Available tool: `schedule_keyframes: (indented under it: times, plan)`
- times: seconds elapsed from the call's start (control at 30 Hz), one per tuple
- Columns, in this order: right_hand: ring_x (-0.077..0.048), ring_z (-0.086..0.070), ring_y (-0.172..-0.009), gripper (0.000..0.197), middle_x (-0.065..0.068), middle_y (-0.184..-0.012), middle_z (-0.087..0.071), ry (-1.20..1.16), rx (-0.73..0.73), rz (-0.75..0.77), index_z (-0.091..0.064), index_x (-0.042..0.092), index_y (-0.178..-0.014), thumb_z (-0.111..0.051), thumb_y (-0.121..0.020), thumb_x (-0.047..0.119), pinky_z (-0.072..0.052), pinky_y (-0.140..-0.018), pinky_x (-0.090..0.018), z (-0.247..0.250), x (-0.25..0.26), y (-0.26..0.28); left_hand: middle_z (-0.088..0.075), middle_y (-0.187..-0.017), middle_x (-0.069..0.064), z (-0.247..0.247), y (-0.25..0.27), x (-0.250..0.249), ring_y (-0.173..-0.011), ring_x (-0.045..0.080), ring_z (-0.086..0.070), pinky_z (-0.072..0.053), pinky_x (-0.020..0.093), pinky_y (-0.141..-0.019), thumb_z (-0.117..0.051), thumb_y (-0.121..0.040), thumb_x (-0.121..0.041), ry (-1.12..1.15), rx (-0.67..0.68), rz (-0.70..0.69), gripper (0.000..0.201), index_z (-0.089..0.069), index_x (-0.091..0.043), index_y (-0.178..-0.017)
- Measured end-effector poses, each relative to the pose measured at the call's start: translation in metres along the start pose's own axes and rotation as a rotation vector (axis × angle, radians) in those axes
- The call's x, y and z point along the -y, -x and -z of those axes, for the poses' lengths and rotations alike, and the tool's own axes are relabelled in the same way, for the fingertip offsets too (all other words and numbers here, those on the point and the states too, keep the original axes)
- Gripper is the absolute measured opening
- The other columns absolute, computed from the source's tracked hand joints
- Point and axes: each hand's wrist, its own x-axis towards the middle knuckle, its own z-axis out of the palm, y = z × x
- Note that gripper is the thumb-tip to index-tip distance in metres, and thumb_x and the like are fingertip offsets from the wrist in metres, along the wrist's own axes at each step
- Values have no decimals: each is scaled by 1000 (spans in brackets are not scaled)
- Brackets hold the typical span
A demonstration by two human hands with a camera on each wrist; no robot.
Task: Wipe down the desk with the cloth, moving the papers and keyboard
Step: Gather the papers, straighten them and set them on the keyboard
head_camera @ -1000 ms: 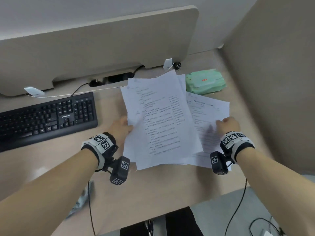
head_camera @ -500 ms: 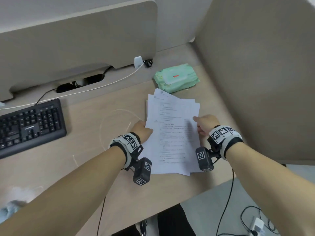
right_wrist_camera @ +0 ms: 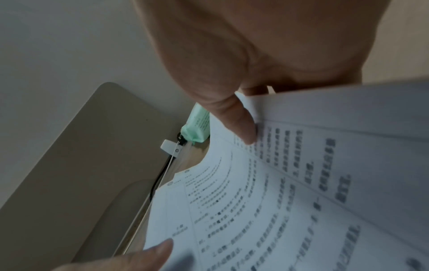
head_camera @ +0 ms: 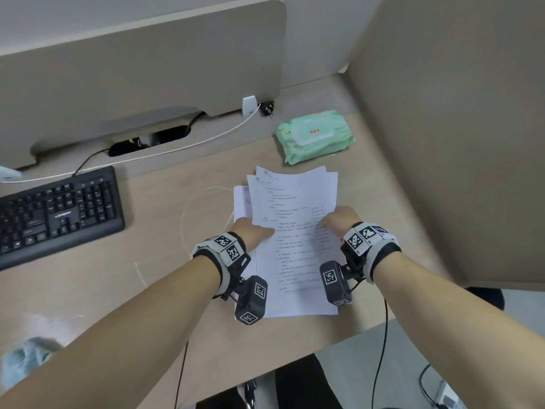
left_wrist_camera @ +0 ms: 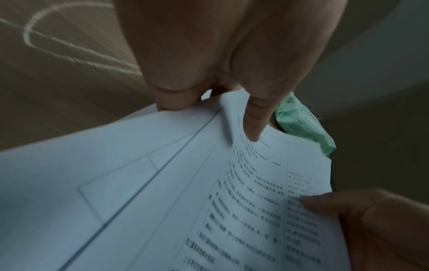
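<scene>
Centre of the head frame: a loose stack of thin white printed papers (head_camera: 292,231), edges uneven, held above the pale wood-grain desk (head_camera: 165,284)
Left hand (head_camera: 250,233) pinching the stack's left edge, thumb on the top sheet, fingers (left_wrist_camera: 176,99) curled beneath
Right hand (head_camera: 339,219) pinching the right edge likewise, thumb (right_wrist_camera: 236,119) pressed flat on the print
Left of the frame: black plastic keyboard (head_camera: 56,211), rectangular, lying flat on the desk, well apart from the sheets
Lower left corner: a fuzzy blue-grey cloth (head_camera: 23,358), blurred, at the desk's near edge
Upper right of the papers: a soft green pack of wipes (head_camera: 315,135), pillow-shaped, with a white flap
Behind, a smooth beige divider panel (head_camera: 141,63) with rounded corner, a thin white cable (head_camera: 177,150) along its foot
</scene>
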Motion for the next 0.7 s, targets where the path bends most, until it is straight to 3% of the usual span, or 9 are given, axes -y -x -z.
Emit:
schedule_keyframes:
  times: [0.07, 0.13, 0.23, 0.3, 0.4, 0.53, 0.7]
  plan:
    - [-22, -56, -72, 6, -11, -88, -62, -23, 17, 44, -59, 2, -89, -58, -86, -3, -40, -54, -25, -4, 6, 5, -68, -115, 5, 2, 2, 3, -101, 26, -66, -53, 37, -92, -70, -85, -24, -17, -38, -37, 42, -63, -6, -122]
    - [-27, -60, -89, 12, -10, -96, -65, -52, 36, 91, -60, 2, -94, -60, -85, -5, -45, -67, -28, -10, 14, 11, -67, -118, 6, 11, 7, 6, -102, 25, -65, -53, 35, -89, -68, -87, -20, -13, -96, -53, 39, -62, -6, -123]
    - [-29, -63, -104, 31, -11, -111, -69, -130, 58, 202, -64, 1, -109, -56, -81, -10, -49, -72, -31, -23, 28, 19, -70, -113, 5, 36, 10, 15, -101, 28, -67, -54, 44, -93, -72, -82, -19, 89, -215, -72, 24, -66, -14, -104]
    - [-26, -64, -99, 34, -10, -108, -71, -205, 102, 264, -68, 7, -102, -53, -80, -14, -51, -74, -30, -33, 41, 30, -72, -109, 5, 59, 14, 20, -96, 27, -70, -56, 47, -91, -77, -76, -18, 239, -270, -89, 29, -67, -13, -103]
    - [-23, -65, -98, 38, -9, -111, -71, -272, 200, 329, -67, 12, -99, -51, -82, -17, -50, -79, -29, -44, 64, 44, -73, -112, 10, 93, 23, 24, -95, 27, -72, -57, 46, -90, -85, -67, -25, 434, -266, -102, 56, -64, -8, -116]
    - [-22, -68, -99, 40, -7, -108, -72, -287, 247, 443, -67, 14, -99, -52, -81, -18, -51, -83, -31, -55, 93, 61, -71, -119, 10, 133, 47, 27, -107, 30, -68, -52, 49, -97, -80, -74, -25, 501, -151, -174, 53, -64, -9, -122]
    - [-24, -69, -103, 34, 0, -104, -75, -232, 201, 579, -70, 20, -93, -61, -78, -9, -51, -95, -44, -86, 134, 89, -70, -118, 13, 190, 85, 26, -106, 32, -67, -52, 51, -97, -70, -76, -4, 430, -394, -245, 38, -65, -5, -114]
